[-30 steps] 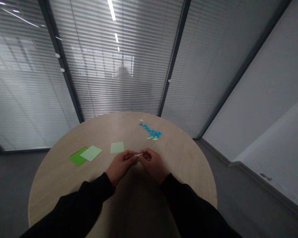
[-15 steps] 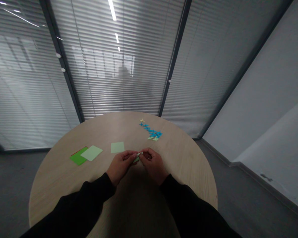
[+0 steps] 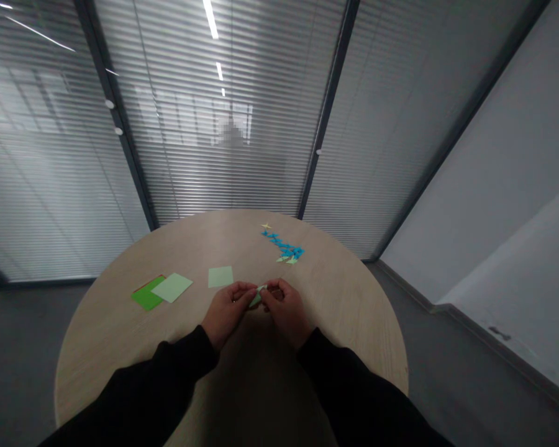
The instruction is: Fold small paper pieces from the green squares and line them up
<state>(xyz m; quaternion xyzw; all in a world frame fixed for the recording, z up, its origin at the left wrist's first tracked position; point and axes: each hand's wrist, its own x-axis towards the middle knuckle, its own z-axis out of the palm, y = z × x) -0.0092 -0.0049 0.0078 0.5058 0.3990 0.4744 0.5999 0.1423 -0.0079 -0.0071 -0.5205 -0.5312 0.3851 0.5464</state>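
Observation:
A small piece of folded pale green paper is pinched between both hands, low over the table. My left hand grips its left side with thumb and fingers. On the other side, my right hand is closed on the paper too, its fingers hiding part of it. Just beyond my left hand lies a flat pale green square sheet. Farther left, another pale green sheet overlaps a bright green stack of paper, which has a thin reddish edge.
The round wooden table reaches toward the window blinds. Behind my hands lie several small blue folded paper pieces, with pale green folded pieces in front and a yellow one at the far end.
Both hands have shifted only slightly around the folded paper, and a little more of its pale surface shows between the fingers. The sheets and folded pieces lie unchanged.

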